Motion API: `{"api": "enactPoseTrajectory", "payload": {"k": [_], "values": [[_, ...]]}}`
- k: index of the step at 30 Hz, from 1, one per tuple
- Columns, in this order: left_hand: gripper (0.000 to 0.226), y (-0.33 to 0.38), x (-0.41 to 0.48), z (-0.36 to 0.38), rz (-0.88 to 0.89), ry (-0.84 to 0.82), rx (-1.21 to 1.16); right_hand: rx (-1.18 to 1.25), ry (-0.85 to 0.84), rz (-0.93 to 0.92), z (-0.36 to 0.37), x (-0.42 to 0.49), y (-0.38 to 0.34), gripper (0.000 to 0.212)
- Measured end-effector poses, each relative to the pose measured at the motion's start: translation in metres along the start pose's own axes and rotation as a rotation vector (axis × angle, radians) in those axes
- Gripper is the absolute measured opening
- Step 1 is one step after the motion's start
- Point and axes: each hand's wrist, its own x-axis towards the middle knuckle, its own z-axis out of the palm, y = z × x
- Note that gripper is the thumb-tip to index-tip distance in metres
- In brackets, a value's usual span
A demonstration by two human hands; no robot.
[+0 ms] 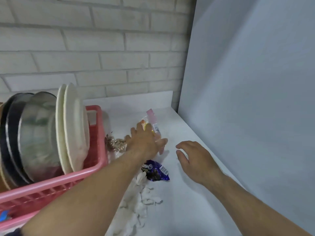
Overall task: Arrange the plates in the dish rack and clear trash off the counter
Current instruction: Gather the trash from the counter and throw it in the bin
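**Left hand on a wrapper, plates already standing in the rack**

The left hand point(144, 140) reaches far over the white table point(196, 201) and lies palm down on a pink and clear wrapper point(153, 120). Its fingers point(133, 131) are spread and almost straight, so the grip is apart and only presses on the wrapper; it does not close round it. The picture is a little blurred at this place.

The right hand point(192, 157) hovers just right of the left one, above the table. Its fingers are loosely curled, the grip is apart, and it holds nothing.

Two white plates point(73, 126) stand upright, side by side, at the right end of the pink dish rack point(95, 169), which is on the left of the table. Left of them in the rack leans a steel bowl point(39, 133), and behind it are darker round dishes point(10, 133).

The trash is on the table, between the rack and the right hand. A brown crumpled wrapper point(115, 143) is just beside the rack. A purple wrapper point(156, 171) lies nearer, beside the left forearm. White torn pieces point(144, 198) are scattered nearest. A brick wall point(102, 57) is at the far side.
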Motion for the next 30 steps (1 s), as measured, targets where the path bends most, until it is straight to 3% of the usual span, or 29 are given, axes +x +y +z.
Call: {"api": "enactPoseTrajectory", "payload": {"k": [4, 12, 22, 26, 30], "values": [[0.115, 0.004, 0.022, 0.034, -0.205, -0.196, 0.045, 0.041, -0.020, 0.018, 0.009, 0.003, 0.017, 0.035], [0.065, -0.003, 0.024, 0.034, -0.268, -0.135, 0.271, 0.080, -0.038, 0.037, 0.019, 0.014, 0.035, 0.036], [0.059, -0.002, 0.031, -0.029, -0.009, 0.410, 0.037, 0.137, 0.021, 0.023, 0.022, 0.084, 0.032, 0.038], [0.034, -0.002, 0.033, -0.040, 0.096, 0.466, -0.148, 0.150, 0.007, -0.003, 0.036, 0.120, 0.017, 0.049], [0.077, -0.005, 0.032, -0.047, 0.079, 0.337, -0.220, 0.070, -0.154, 0.087, 0.053, 0.155, 0.006, 0.074]]}}
